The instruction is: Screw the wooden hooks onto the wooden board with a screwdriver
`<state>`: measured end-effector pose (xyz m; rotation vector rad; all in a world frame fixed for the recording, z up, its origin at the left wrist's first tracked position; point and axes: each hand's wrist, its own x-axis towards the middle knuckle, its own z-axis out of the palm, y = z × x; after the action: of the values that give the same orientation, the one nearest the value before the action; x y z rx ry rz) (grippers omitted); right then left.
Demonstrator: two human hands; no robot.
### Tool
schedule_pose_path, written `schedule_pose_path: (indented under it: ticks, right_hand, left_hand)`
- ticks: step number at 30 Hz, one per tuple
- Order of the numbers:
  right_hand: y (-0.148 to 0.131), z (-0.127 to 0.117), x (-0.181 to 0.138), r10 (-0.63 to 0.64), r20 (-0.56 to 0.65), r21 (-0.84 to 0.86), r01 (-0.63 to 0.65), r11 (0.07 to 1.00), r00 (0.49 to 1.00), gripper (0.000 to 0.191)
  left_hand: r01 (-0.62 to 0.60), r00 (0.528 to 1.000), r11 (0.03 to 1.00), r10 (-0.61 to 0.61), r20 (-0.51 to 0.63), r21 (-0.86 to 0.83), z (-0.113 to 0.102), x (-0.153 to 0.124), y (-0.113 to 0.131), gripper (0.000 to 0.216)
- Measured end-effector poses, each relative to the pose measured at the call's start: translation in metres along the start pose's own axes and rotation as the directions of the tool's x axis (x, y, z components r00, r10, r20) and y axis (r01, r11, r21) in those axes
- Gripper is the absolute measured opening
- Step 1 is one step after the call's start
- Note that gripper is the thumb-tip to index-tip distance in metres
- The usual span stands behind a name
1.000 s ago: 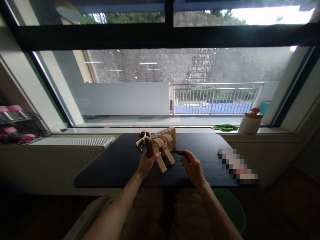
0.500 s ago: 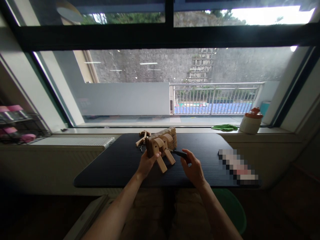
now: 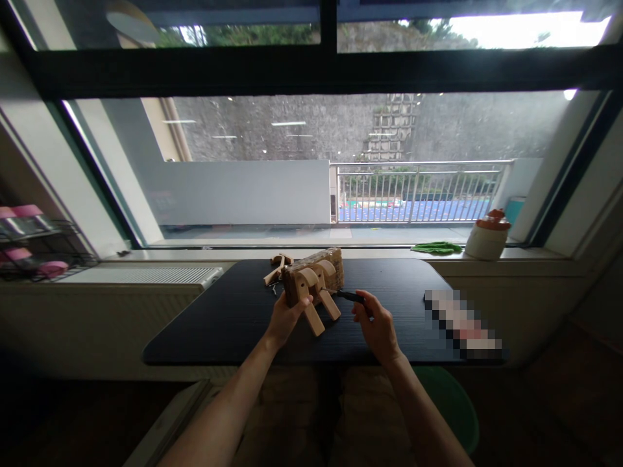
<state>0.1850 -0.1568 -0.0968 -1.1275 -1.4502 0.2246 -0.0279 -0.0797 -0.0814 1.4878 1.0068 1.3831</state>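
Observation:
My left hand (image 3: 286, 318) grips the near left end of a brown block-shaped wooden piece (image 3: 318, 263), tilted above the dark table. Two pale curved wooden legs (image 3: 314, 318) are attached along its near side. My right hand (image 3: 377, 324) is closed round the black handle of a screwdriver (image 3: 351, 296). Its thin shaft points left and meets the right-hand leg; whether the tip sits on a screw is too small to tell. Behind the left end lie loose curved wooden pieces (image 3: 277, 267) and some small metal parts (image 3: 274, 288).
The black table (image 3: 209, 331) stands against the window sill. A blurred-out flat object (image 3: 462, 324) lies at its right side. On the sill are a green cloth (image 3: 437, 248) and a white jar with an orange lid (image 3: 488, 237). A green stool (image 3: 450, 408) stands below right.
The fingers of my right hand have shifted slightly around the screwdriver handle. My left hand and the wooden piece hold the same place.

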Motion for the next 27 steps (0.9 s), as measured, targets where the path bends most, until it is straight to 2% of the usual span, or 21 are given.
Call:
schedule_pose_path:
  ticks: [10, 16, 22, 27]
  right_hand:
    - [-0.001, 0.0, 0.0, 0.035, 0.014, -0.085, -0.034, 0.996, 0.999, 0.022]
    - [-0.003, -0.001, 0.002, 0.006, 0.019, -0.191, -0.003, 0.982, 1.0, 0.023]
    - [-0.014, -0.021, 0.013, -0.102, 0.189, -0.291, 0.155, 0.944, 0.977, 0.024]
    - [-0.027, -0.038, 0.025, -0.163, 0.352, -0.442, 0.318, 0.839, 0.922, 0.026]
  left_hand:
    - [-0.011, 1.0, 1.0, 0.011, 0.005, -0.004, 0.0, 0.0, 0.0, 0.052]
    - [0.002, 1.0, 1.0, -0.002, 0.006, -0.017, 0.001, 0.0, 0.0, 0.052]
    - [-0.01, 1.0, 1.0, 0.01, 0.015, 0.016, 0.002, -0.002, 0.003, 0.046]
    - [-0.002, 1.0, 1.0, 0.002, 0.012, 0.002, 0.002, -0.001, 0.002, 0.046]
